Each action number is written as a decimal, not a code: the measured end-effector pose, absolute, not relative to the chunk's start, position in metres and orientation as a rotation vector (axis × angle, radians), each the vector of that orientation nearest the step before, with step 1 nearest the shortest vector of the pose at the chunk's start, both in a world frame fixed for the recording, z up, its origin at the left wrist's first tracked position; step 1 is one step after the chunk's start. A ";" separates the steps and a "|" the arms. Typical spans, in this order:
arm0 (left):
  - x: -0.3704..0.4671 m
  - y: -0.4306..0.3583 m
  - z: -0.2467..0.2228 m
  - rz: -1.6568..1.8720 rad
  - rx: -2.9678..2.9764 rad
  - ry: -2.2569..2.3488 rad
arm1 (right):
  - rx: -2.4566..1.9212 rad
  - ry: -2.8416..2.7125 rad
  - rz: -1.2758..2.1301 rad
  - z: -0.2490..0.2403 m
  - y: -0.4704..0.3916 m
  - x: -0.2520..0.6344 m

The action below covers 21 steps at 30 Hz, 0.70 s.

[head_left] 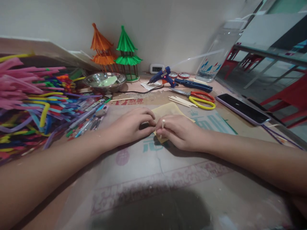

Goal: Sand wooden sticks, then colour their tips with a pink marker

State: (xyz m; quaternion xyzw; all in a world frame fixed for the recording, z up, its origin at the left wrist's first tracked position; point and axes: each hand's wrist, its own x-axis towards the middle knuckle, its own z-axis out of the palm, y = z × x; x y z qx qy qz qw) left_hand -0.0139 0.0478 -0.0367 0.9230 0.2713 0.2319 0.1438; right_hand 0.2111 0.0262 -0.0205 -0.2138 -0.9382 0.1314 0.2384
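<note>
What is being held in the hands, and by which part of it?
The right hand grips a thin, pale, wooden-looking stick below its exposed upper end. Whether the left hand holds the flat yellow paper cannot be told.

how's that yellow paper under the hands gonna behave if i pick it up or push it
The yellow paper looks like a thin sheet, so it's probably light and would likely flex when lifted by one corner. With the right hand over part of it, a push at the far edge might buckle it.
</note>
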 end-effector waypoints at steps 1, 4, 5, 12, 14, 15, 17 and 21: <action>-0.014 0.048 -0.037 0.668 2.659 0.779 | -0.580 -2.563 0.363 -0.021 0.027 0.211; -0.014 0.048 -0.037 0.650 2.664 0.784 | -0.579 -2.572 0.305 -0.021 0.027 0.212; -0.014 0.048 -0.037 0.647 2.663 0.793 | -0.586 -2.576 0.294 -0.021 0.027 0.212; -0.013 0.045 -0.036 0.678 2.660 0.815 | -0.582 -2.551 0.311 -0.021 0.026 0.212; -0.013 0.045 -0.036 0.681 2.673 0.854 | -0.632 -2.531 0.297 -0.020 0.027 0.215; -0.014 0.044 -0.036 0.683 2.685 0.870 | -0.660 -2.511 0.306 -0.019 0.027 0.217; -0.015 0.044 -0.036 0.694 2.714 0.892 | -0.710 -2.451 0.341 -0.016 0.026 0.220; -0.016 0.045 -0.039 0.731 2.743 0.907 | -0.728 -2.382 0.417 -0.013 0.023 0.222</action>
